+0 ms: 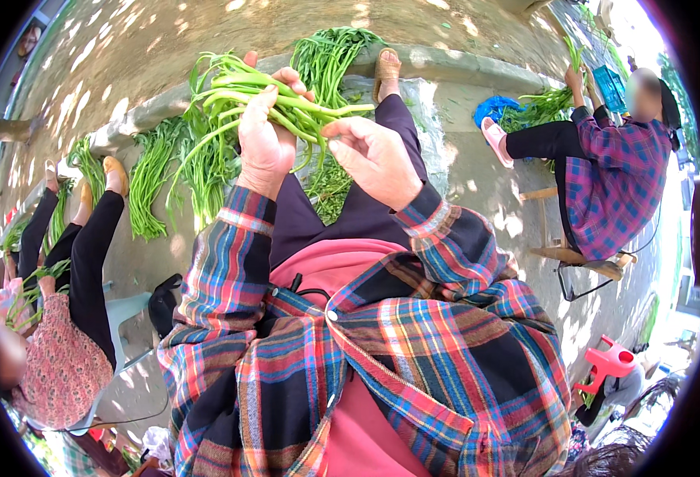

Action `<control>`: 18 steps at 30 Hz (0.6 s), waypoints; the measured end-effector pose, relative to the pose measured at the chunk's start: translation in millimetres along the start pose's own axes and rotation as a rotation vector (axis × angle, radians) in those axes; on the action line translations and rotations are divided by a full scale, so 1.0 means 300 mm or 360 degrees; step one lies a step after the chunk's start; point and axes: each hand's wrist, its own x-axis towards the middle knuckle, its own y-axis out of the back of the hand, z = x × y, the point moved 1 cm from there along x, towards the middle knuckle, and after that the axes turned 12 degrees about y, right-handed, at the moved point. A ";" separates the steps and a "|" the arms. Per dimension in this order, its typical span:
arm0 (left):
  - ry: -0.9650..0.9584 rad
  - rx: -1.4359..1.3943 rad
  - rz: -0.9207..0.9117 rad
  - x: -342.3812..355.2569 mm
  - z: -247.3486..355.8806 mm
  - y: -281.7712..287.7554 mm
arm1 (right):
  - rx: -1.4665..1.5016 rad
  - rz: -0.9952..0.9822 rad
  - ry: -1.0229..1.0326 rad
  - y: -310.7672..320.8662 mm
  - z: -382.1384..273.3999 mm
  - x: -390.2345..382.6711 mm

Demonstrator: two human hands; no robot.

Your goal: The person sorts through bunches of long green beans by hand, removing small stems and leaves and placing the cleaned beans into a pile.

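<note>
My left hand (266,143) grips a bunch of long green leafy stems (239,83) in front of me, its fingers curled among them. My right hand (374,163) is just to the right and lower, thumb and forefinger bent onto a hanging stem at the bunch's lower side. Beneath and beyond my hands, piles of similar greens (330,60) lie on the ground, with more loose greens (326,191) between my trousered legs.
A seated person in checked shirt (612,179) at right holds greens beside a blue bag (489,107) and stool (573,254). Seated people (68,350) at left have greens and a pale chair (123,318). A concrete kerb (461,63) crosses ahead; a red stool (608,358) is lower right.
</note>
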 end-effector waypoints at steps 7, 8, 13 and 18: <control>-0.0049 0.0153 -0.0074 -0.021 -0.039 -0.045 | -0.0314 0.0060 0.0032 0.006 -0.042 0.038; -0.0063 0.0156 -0.0070 -0.022 -0.048 -0.039 | -0.0350 0.0074 0.0033 0.008 -0.040 0.041; -0.0011 0.0256 -0.0033 -0.035 -0.069 -0.050 | -0.0324 0.0144 0.0050 0.001 -0.029 0.057; -0.0025 0.0339 -0.0002 -0.046 -0.082 -0.092 | -0.0300 0.0197 0.0030 -0.001 -0.023 0.064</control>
